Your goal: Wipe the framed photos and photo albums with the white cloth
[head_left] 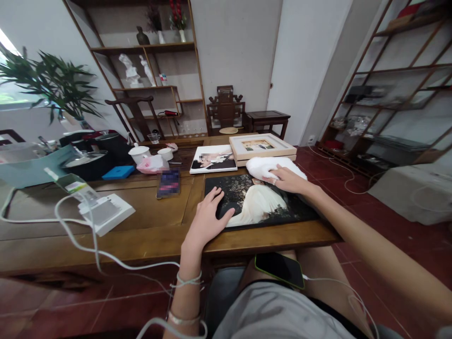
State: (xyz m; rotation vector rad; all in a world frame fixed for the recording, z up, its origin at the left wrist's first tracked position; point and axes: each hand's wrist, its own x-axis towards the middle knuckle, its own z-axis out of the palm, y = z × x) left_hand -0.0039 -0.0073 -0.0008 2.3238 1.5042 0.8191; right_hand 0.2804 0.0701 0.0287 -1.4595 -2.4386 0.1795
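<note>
A dark photo panel (235,190) with a large pale gown in its picture lies flat at the table's front edge. My left hand (211,214) rests on its left side, fingers spread and holding nothing. My right hand (284,180) grips a fluffy white cloth (266,165) at the panel's far right part. The cloth covers some of the panel's far edge. Behind it lie a white-edged photo panel (215,159) and a light wooden picture frame (261,143), which sits on another frame-like piece.
A phone (168,183), a white box (108,214), a blue box (118,172) and a tissue pack (151,164) lie on the table (148,240)'s left part. White cables (116,259) hang over its front edge. Another phone (278,270), plugged in, rests on my lap.
</note>
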